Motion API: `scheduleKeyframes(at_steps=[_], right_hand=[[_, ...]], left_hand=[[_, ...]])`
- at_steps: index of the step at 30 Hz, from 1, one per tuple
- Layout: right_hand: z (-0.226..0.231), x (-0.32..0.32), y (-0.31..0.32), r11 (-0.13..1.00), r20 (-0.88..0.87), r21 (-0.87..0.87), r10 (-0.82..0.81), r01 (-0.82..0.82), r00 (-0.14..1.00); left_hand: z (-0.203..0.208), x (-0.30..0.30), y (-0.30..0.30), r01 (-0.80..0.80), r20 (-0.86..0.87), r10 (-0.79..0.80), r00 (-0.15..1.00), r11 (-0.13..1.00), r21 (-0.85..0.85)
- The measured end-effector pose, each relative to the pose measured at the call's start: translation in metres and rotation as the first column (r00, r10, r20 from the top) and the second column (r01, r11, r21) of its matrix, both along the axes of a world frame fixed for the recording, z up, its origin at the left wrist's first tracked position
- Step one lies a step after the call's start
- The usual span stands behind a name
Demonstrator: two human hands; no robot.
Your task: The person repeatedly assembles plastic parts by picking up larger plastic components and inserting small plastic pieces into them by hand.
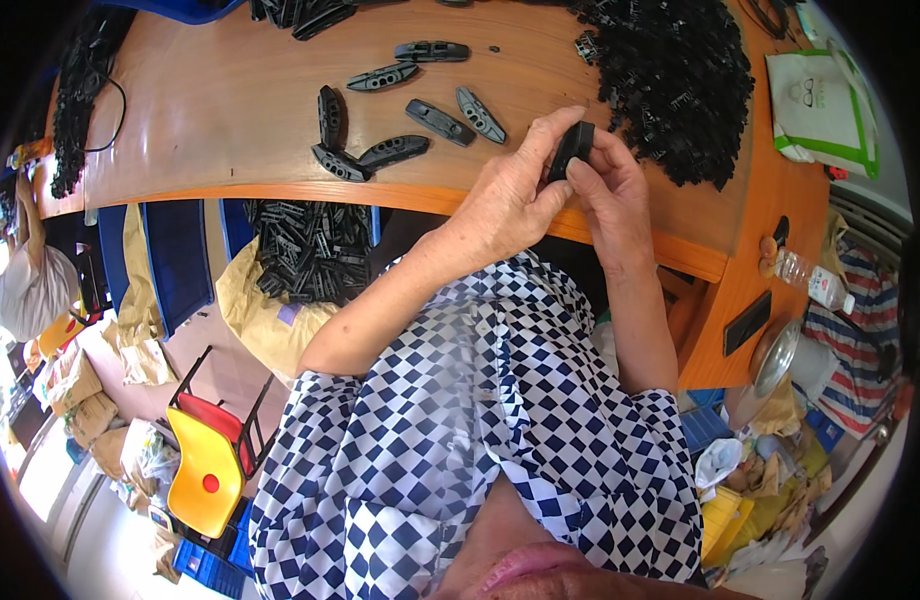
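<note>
Two hands meet at the near edge of the wooden table (220, 130). I see the left hand (510, 195) and the right hand (612, 195) pinching one small black plastic part (572, 148) between their fingers, held just above the tabletop. Beside the right hand lies a large heap of black parts (670, 80). Seven long black pieces (400, 110) lie scattered left of the hands. Below the table edge, a lined bin of black parts (310, 250) stands near a yellow chair (208, 470).
</note>
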State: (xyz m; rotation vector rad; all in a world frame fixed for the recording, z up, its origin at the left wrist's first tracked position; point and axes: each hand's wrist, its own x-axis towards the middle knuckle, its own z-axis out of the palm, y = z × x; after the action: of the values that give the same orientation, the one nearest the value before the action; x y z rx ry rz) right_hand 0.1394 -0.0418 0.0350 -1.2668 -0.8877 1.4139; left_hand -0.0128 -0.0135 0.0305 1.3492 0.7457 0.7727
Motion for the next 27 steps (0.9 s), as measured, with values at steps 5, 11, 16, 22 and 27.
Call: scheduleKeyframes(at_steps=[5, 11, 16, 22, 27], right_hand=[[0.008, -0.008, 0.001, 0.998, 0.039, 0.061, 0.001, -0.003, 0.999], [0.010, -0.001, 0.026, 0.960, 0.189, 0.130, 0.221, -0.247, 0.957], [0.007, 0.051, 0.073, 0.840, 0.923, 0.365, -0.384, -0.400, 0.036], [0.003, 0.053, 0.100, 0.805, 0.873, 0.231, -0.419, -0.546, -0.250], [-0.004, 0.050, 0.105, 0.822, 0.880, 0.118, -0.347, -0.558, -0.324]], left_hand=[[0.006, -0.008, 0.001, -0.005, 0.004, 0.005, 1.000, 1.000, -0.030], [0.024, -0.053, 0.019, 0.047, -0.384, 0.066, 0.921, 0.960, 0.277], [0.026, -0.092, 0.038, 0.171, -0.671, 0.328, 0.665, 0.808, 0.564], [0.031, -0.100, 0.063, 0.457, -0.753, 0.358, 0.553, 0.625, 0.633], [0.015, -0.092, 0.096, 0.397, -0.628, 0.420, 0.655, 0.517, 0.759]])
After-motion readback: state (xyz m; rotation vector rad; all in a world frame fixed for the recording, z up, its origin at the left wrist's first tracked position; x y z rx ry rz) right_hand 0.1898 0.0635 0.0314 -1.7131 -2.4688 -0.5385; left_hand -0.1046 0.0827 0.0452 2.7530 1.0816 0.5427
